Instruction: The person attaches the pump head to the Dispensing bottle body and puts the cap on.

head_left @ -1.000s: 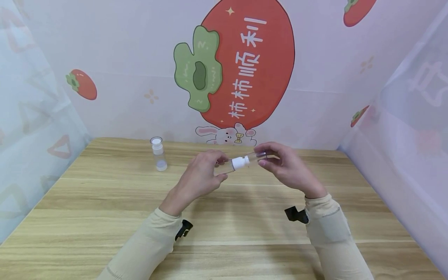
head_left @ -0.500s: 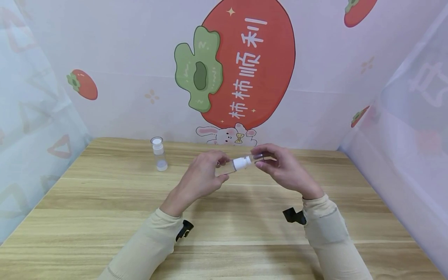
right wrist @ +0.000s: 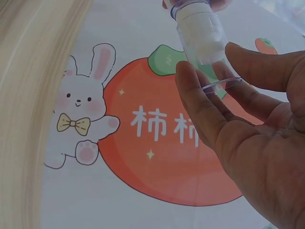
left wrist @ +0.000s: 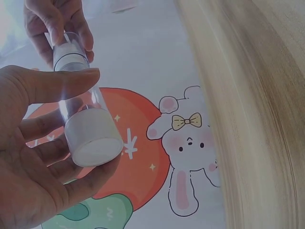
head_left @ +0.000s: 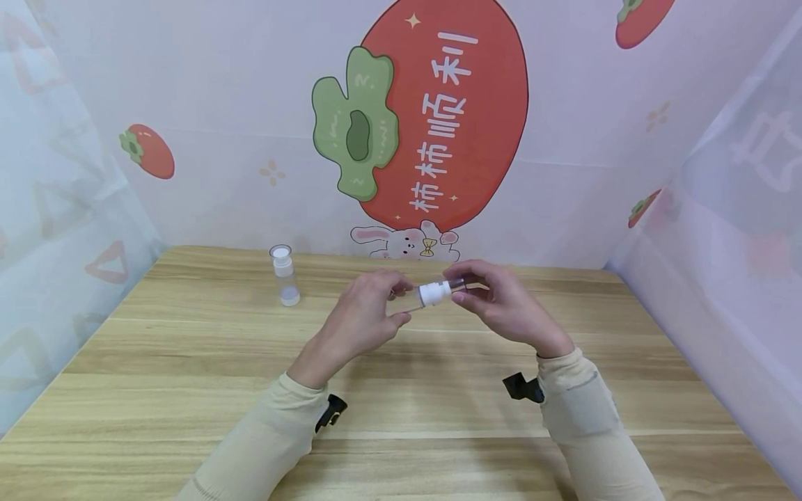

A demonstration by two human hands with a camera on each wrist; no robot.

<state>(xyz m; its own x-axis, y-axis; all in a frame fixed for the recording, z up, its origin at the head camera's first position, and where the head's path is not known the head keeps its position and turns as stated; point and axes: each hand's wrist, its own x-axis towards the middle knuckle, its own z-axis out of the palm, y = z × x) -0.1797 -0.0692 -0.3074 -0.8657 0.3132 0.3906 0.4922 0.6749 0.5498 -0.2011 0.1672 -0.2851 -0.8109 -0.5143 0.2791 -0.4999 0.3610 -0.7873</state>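
Note:
My left hand (head_left: 363, 309) grips a clear pump bottle (left wrist: 78, 107) around its transparent body, with its white base facing me in the left wrist view. The bottle lies tilted in the air above the table. Its white pump top (head_left: 432, 293) points toward my right hand (head_left: 501, 299). Between right thumb and fingers I hold a clear cap (right wrist: 213, 57), which surrounds the white pump head in the right wrist view. Whether the cap is fully seated cannot be told. A second clear bottle (head_left: 286, 278) with a white collar and base stands upright at the back left.
The wooden table (head_left: 413, 417) reaches back to a wall sheet (head_left: 238, 83) printed with persimmons and a rabbit. Side sheets (head_left: 739, 229) bound the table left and right. Dark wrist mounts (head_left: 523, 387) stick out from both sleeves.
My right hand has moved left with the clear cap, bringing it over the pump head of the bottle. My left hand has barely shifted. The standing bottle is unmoved.

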